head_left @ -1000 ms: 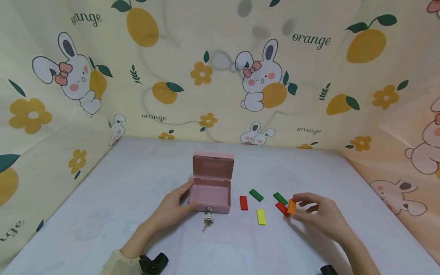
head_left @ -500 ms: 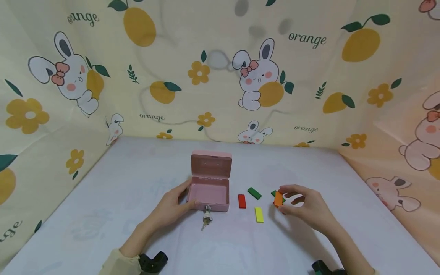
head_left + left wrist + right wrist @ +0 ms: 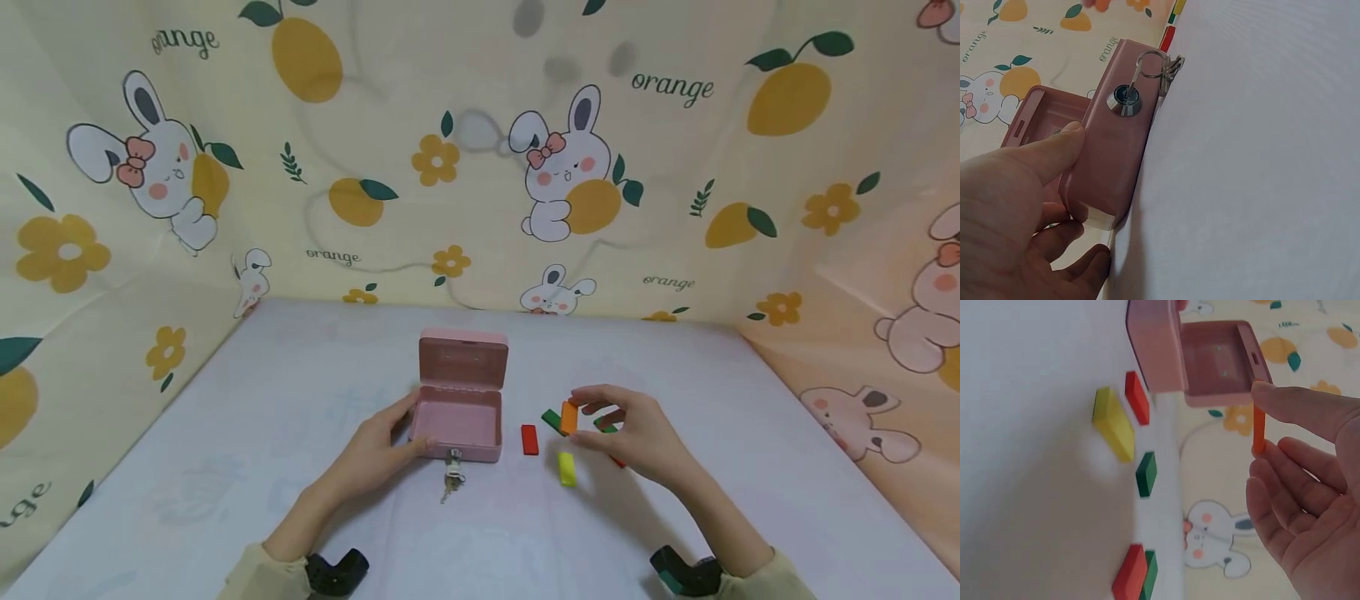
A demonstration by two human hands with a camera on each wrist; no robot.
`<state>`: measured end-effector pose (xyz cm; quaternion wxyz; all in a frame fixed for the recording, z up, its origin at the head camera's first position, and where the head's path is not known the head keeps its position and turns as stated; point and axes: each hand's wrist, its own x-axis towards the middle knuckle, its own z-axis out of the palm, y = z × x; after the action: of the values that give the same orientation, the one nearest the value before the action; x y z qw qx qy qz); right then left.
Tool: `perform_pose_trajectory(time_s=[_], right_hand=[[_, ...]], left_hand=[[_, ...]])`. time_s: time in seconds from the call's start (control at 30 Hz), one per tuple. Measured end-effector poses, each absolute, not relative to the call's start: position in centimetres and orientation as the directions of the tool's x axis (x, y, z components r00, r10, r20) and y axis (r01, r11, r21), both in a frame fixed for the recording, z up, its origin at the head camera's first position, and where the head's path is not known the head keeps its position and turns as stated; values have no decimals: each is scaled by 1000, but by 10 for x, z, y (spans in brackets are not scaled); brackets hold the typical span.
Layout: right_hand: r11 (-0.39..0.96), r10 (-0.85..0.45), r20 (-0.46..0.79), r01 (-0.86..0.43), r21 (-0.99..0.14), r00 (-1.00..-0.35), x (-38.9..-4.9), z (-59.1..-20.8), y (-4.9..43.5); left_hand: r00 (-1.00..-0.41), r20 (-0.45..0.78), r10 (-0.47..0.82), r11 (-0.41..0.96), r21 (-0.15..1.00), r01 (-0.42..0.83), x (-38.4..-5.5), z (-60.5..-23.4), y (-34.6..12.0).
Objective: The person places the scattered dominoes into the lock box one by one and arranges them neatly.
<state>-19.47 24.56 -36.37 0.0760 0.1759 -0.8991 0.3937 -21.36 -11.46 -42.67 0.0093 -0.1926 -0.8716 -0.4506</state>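
A pink metal cash box (image 3: 480, 453) stands on the white table with its lid (image 3: 463, 363) raised and nothing inside. My left hand (image 3: 380, 443) grips its left side, thumb over the front rim and fingers along the side wall. Keys on a ring (image 3: 1152, 65) hang from the front lock (image 3: 1125, 100). Between thumb and fingertips, my right hand (image 3: 633, 429) pinches an orange block (image 3: 1259, 419) above the table, right of the box. Near it lie a red block (image 3: 530, 439), a yellow block (image 3: 567, 469) and a green block (image 3: 1146, 474).
Farther right, partly behind my right hand in the head view, a second red block (image 3: 1129, 572) lies against another green block (image 3: 1150, 575). A cream backdrop (image 3: 480, 208) printed with rabbits and oranges rises behind the table (image 3: 315, 350) and along its sides.
My right hand has carried the orange block leftward and up, from beside the far-right blocks toward the box. The left hand keeps its grip on the box.
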Motion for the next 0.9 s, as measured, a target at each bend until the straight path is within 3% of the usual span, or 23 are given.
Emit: perform_pose_trajectory(time_s=[0.9], right_hand=[[469,-274,241,-348,-812,-931,-219,-380,162]], left_hand=[[-936,175,305,539,779,321,-213,-427,-115]])
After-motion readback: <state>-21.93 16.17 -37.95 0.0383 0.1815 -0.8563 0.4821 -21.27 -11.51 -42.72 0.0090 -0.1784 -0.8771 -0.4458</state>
